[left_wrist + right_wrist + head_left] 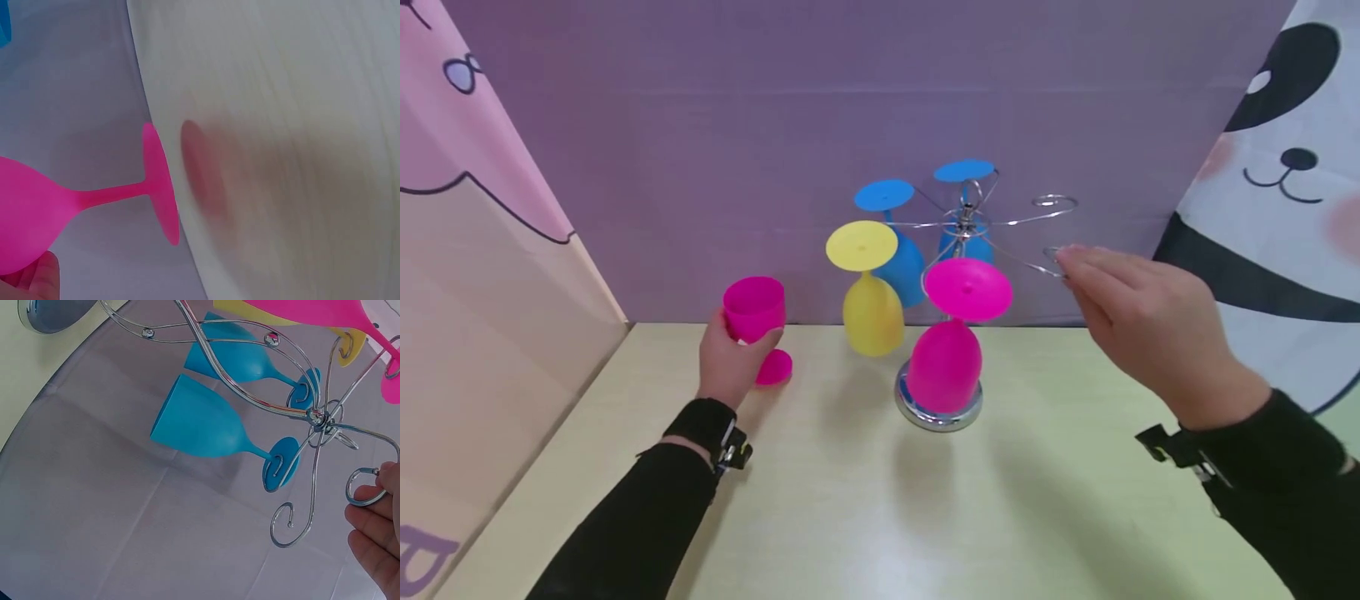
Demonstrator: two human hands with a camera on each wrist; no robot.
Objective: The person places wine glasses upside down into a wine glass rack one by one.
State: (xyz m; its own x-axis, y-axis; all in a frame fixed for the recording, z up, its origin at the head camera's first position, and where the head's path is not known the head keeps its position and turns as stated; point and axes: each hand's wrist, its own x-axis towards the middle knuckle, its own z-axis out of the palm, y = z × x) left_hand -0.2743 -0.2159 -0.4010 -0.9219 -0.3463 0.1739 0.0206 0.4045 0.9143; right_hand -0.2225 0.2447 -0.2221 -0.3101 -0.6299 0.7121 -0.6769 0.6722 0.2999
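Note:
My left hand (730,367) grips a pink plastic goblet (754,308) by its bowl, mouth up. In the left wrist view its foot (160,187) stands just off the tabletop, over a pinkish shadow. On the right, my right hand (1150,325) pinches the curled end of a wire arm (359,501) of a chrome goblet rack (967,221). Upside down from other arms hang a second pink goblet (945,367), a yellow goblet (874,317) and two blue goblets (203,422). Another arm, with a bare curl (290,542), is beside the held one.
The rack's round chrome base (940,423) stands on the pale wooden table (820,500). Behind the table hangs a purple-grey cloth (737,150). Printed cartoon panels flank it, a pink one (475,150) at left and a panda (1292,225) at right.

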